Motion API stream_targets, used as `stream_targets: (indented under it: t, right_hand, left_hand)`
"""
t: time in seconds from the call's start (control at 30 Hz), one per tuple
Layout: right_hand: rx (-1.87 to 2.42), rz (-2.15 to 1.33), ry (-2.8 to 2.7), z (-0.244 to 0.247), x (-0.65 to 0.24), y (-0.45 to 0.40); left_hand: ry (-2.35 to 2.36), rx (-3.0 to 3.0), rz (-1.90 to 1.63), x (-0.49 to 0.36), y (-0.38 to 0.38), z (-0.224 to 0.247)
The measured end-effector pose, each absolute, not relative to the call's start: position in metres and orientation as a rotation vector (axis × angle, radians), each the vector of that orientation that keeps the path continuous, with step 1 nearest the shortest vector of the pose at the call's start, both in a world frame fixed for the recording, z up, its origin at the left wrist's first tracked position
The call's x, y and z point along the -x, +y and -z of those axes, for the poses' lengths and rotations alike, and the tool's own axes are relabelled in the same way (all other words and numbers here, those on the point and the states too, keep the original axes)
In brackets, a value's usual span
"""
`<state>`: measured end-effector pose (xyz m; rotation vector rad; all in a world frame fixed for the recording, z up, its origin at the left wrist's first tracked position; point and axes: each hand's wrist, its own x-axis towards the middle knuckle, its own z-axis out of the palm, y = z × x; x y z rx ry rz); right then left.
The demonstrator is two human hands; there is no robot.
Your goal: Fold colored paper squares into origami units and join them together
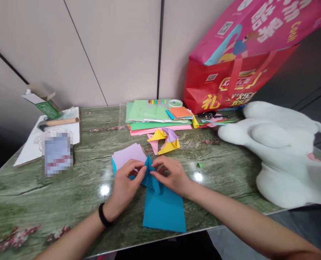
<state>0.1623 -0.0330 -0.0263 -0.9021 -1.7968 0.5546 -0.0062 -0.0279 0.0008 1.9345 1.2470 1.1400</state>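
Between my two hands is a folded piece of blue paper (149,180), its pointed tip standing up. My left hand (128,177) pinches its left side with thumb and fingertips. On the other side my right hand (172,175) pinches it in the same way. Beneath and nearer to me lies a flat blue paper sheet (164,213). A stack of lilac and blue square paper (130,153) is just behind my left hand. Farther back sits a ring of yellow, pink and lilac folded paper pieces (169,146).
Colored paper packs (146,112) lie at the back by the wall, with orange squares (180,112) on top. A red bag (195,86) and white plush toy (279,155) stand at right. At left, a white board (27,148) bears a wooden-handled tool (64,122) and open box (48,106).
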Motion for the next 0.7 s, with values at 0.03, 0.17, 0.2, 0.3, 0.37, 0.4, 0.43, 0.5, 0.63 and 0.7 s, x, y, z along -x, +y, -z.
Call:
stream_targets:
  t: [0.03,0.17,0.2,0.3,0.37,0.4,0.43,0.5,0.63,0.7]
  right_hand:
    - [0.901,-0.564,-1.794,0.0255,-0.1621,-0.0331]
    - [0.932,-0.638,-1.729,0.0234,-0.1613,-0.0335]
    - [0.946,-0.671,-1.698,0.0235,-0.1611,-0.0334]
    - [0.976,-0.825,-1.592,0.0241,-0.1607,-0.0326]
    - [0.986,-0.944,-1.515,0.0243,-0.1606,-0.0316]
    - [0.99,-0.988,-1.483,0.0243,-0.1606,-0.031]
    - [0.994,-1.019,-1.459,0.0243,-0.1607,-0.0304]
    - [1.005,-1.055,-1.428,0.0241,-0.1608,-0.0293]
    - [1.017,-1.127,-1.395,0.0226,-0.1612,-0.0281]
    - [1.024,-1.175,-1.375,0.0209,-0.1615,-0.0279]
  left_hand:
    - [1.262,-1.905,-1.15,0.0062,-0.028,-0.001]
    - [1.317,-1.778,-1.123,0.0067,-0.028,-0.0029]
    - [1.315,-1.766,-1.108,0.0068,-0.0276,-0.0035]
    - [1.263,-1.767,-1.135,0.007,-0.0254,-0.0045]
    - [1.228,-1.729,-1.188,0.0067,-0.0237,-0.0038]
    - [1.216,-1.691,-1.203,0.0065,-0.023,-0.0032]
    - [1.205,-1.649,-1.2,0.0064,-0.0225,-0.0025]
    - [1.18,-1.596,-1.153,0.0065,-0.022,-0.0014]
    - [1.178,-1.641,-1.062,0.0078,-0.0231,-0.0015]
    - [1.196,-1.697,-1.072,0.0081,-0.0245,-0.0022]
